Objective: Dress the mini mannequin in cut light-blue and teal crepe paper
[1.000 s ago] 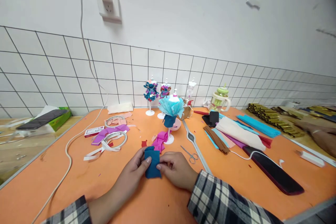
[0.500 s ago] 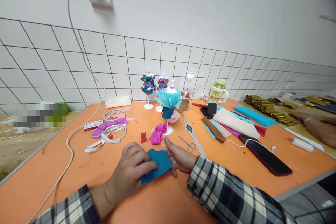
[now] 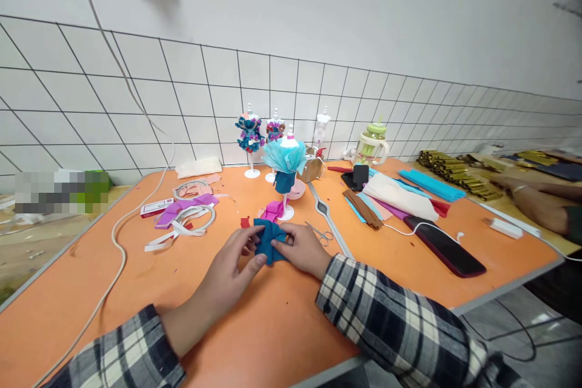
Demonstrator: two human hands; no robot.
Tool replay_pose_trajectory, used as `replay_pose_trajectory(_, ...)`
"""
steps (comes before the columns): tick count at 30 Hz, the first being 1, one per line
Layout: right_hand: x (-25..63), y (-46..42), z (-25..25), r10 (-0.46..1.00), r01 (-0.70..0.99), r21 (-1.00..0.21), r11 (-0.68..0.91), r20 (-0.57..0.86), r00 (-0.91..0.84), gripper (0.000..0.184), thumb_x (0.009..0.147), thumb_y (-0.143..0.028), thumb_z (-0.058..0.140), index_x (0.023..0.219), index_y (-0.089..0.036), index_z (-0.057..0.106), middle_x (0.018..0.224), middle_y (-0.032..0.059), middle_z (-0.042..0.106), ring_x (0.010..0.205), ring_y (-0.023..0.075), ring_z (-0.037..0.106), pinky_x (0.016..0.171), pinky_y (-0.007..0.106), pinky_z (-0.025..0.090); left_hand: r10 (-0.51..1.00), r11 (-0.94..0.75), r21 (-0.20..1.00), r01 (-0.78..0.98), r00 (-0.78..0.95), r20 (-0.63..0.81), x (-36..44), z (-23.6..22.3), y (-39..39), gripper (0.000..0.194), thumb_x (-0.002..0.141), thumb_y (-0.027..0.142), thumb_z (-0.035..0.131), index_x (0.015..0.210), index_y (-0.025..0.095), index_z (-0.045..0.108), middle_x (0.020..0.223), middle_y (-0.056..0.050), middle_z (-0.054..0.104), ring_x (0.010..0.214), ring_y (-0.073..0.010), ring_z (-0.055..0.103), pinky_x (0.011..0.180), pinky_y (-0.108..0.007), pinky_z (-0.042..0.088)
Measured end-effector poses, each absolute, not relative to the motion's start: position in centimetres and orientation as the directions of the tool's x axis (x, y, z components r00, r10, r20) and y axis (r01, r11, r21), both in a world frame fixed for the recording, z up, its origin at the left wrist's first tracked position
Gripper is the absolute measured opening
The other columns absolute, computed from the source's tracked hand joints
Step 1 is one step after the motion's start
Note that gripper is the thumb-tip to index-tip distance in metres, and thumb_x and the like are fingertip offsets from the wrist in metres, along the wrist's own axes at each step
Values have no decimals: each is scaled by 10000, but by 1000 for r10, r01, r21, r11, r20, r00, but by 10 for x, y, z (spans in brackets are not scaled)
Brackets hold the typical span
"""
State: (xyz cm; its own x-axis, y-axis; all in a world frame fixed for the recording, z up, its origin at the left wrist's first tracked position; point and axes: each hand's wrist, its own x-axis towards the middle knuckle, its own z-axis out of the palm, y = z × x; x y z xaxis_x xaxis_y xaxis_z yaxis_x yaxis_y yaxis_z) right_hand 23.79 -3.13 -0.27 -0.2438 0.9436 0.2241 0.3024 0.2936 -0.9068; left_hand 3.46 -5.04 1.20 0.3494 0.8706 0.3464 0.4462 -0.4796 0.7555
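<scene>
A teal-blue piece of crepe paper (image 3: 267, 244), creased and slightly folded, is held up between both hands over the orange table (image 3: 254, 327). At its left edge, my left hand (image 3: 234, 260) curls its fingers behind the paper, with the thumb in front. My right hand (image 3: 307, 247) pinches the right side between thumb and fingers. Just beyond stands a small white dress form (image 3: 290, 140) wearing a light-blue ruffle (image 3: 284, 157) and a darker blue skirt (image 3: 284, 182). Magenta crepe paper (image 3: 273, 211) lies by its base, partly hidden by the blue piece. Small scissors (image 3: 324, 235) lie beside my right hand.
More dress forms (image 3: 250, 136) stand at the back. Ribbon rolls (image 3: 200, 218) and a small box (image 3: 156, 208) lie left. At right are crepe strips (image 3: 364, 209), a phone (image 3: 445, 247) with a cable and a lidded cup (image 3: 370, 144). Another person's arm (image 3: 541, 206) shows far right.
Both hands have moved the blue crepe paper forward, away from me, and turned it more upright. My right hand has gone from lying beside it to pinching it. The view has shifted slightly.
</scene>
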Motion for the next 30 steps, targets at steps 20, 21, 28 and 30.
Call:
replay_pose_trajectory(20,252,-21,-6,958,322,-902,288,268,-105,275,927,-424,536,952,-191,681,835,28,675,756,182,587,695,282,460,985,-29,997,76,171,15,30,1,-27,652,827,699,655,1189,158,696,1147,-114,785,1071,-341,708,979,-442,538)
replay_pose_trajectory(21,253,-20,-6,960,307,-910,279,269,-77,290,931,-439,525,979,-196,674,863,32,678,778,187,592,712,288,472,988,-12,999,48,156,4,29,0,-26,663,830,703,651,1203,156,694,1159,-116,783,1082,-338,708,995,-442,534)
replay_pose_trajectory(28,260,-17,-1,972,205,-956,208,226,68,295,938,-486,503,956,-212,611,764,29,592,689,185,563,595,290,488,990,89,990,-110,122,-75,28,0,-23,631,814,679,692,1184,167,679,1119,-107,798,1048,-343,735,893,-430,600)
replay_pose_trajectory(30,261,-18,2,977,179,-967,179,196,83,287,930,-490,507,921,-215,591,701,7,536,604,165,530,526,279,469,983,100,980,-170,169,-71,29,4,-25,589,794,602,762,1170,157,674,1118,-115,798,1038,-340,744,892,-427,608)
